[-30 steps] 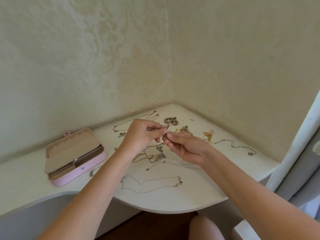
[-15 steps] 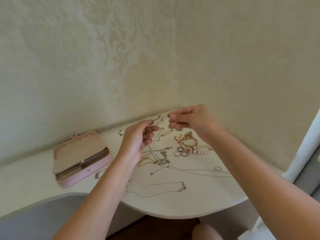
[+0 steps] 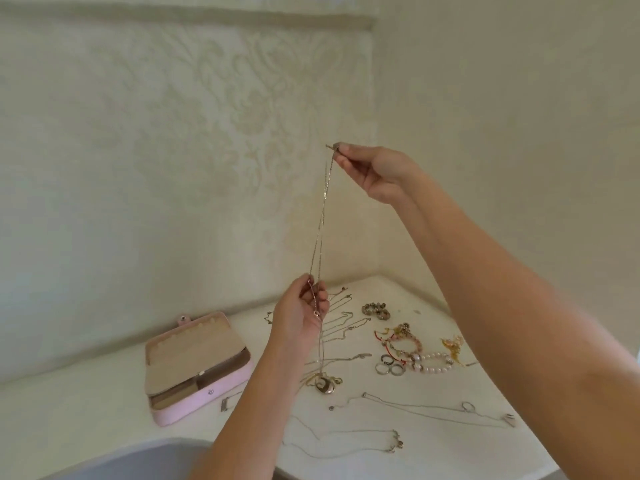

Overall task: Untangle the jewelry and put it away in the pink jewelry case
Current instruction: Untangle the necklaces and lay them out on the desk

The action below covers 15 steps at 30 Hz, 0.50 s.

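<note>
Gold-toned chain (image 3: 320,230) hangs taut between 2 hands above a white corner table (image 3: 86,393): the raised right hand (image 3: 375,173) pinches its top end with its fingertips, and the lower left hand (image 3: 299,315) curls its fingers round it. The pink jewelry case (image 3: 194,405) lies open on the table at left, near loose rings (image 3: 389,368) and bead bracelets (image 3: 429,363)

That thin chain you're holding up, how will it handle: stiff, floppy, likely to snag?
Probably very floppy: the chain hangs limp in two strands from the right hand. Likely light, since a fingertip pinch carries it. It may snag: its lower end reaches the pendant beside other chains.
</note>
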Each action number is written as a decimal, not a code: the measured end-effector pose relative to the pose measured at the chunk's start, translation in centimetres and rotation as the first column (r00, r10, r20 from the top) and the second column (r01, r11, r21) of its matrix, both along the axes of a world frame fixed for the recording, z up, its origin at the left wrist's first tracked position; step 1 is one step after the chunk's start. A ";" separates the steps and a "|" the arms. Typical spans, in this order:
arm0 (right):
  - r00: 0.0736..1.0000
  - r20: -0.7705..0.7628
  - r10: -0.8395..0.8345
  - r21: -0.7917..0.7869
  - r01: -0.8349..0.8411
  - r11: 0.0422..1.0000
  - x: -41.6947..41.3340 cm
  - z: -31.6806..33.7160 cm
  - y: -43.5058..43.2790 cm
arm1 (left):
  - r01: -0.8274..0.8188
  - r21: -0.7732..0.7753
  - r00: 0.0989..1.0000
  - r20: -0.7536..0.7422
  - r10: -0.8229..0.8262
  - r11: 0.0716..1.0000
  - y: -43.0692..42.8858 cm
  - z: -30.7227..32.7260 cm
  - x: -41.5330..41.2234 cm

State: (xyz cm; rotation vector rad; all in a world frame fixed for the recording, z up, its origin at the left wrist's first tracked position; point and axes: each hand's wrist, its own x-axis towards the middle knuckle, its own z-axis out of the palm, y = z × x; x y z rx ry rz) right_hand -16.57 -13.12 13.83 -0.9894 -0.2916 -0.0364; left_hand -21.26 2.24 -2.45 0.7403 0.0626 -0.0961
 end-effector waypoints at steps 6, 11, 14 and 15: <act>0.997 0.074 -0.011 0.066 0.006 0.998 0.3 5.1 1.3 | 0.004 0.033 0.999 0.046 -0.005 0.999 2.0 0.3 1.4; 0.979 0.197 -0.050 -0.012 0.054 0.998 0.1 7.9 4.0 | 0.043 0.114 0.995 0.089 -0.053 0.993 2.8 0.0 2.0; 0.943 0.312 -0.119 -0.289 0.214 0.933 0.1 8.1 5.5 | 0.072 0.277 0.978 0.168 -0.122 0.958 3.2 0.9 2.2; 0.913 0.375 -0.163 -0.360 0.305 0.882 0.3 8.2 5.7 | 0.060 0.336 0.967 0.214 -0.138 0.940 3.5 1.7 2.2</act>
